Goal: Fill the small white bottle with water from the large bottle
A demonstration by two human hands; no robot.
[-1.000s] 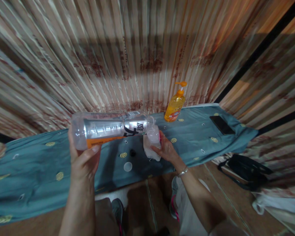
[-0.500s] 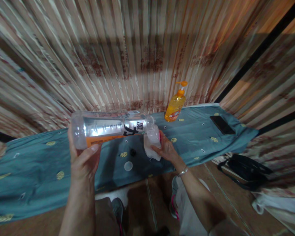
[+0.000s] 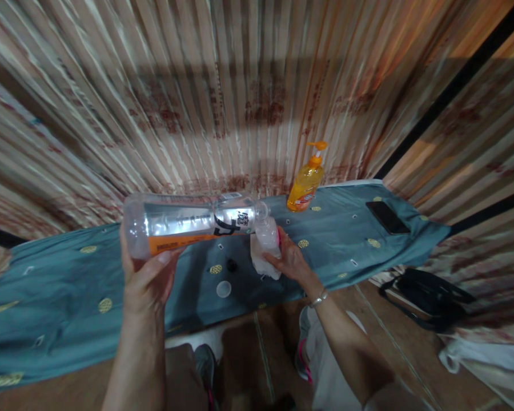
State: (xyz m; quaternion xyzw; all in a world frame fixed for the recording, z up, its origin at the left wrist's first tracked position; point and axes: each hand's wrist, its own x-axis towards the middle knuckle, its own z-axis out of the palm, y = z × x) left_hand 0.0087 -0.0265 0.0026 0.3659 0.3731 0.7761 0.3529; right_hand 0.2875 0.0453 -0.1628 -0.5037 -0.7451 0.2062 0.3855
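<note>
My left hand [image 3: 148,279] grips the base end of a large clear plastic bottle [image 3: 188,224] with an orange and black label, held on its side above the table. The bottle's open mouth points right and tips down over a small clear container [image 3: 267,236]. My right hand [image 3: 289,260] holds that small container, with a white cloth or tissue [image 3: 263,264] under it. On the blue-green tablecloth [image 3: 68,285] just below lie a small black cap [image 3: 231,265] and a round translucent lid [image 3: 223,289].
An orange pump bottle [image 3: 305,182] stands at the back of the table by the striped curtain. A black phone [image 3: 388,217] lies at the table's right end. A black bag [image 3: 432,297] and a white bag [image 3: 488,359] are on the floor to the right.
The big bottle's mouth has tipped slightly lower toward the small container. Both hands have stayed nearly in place.
</note>
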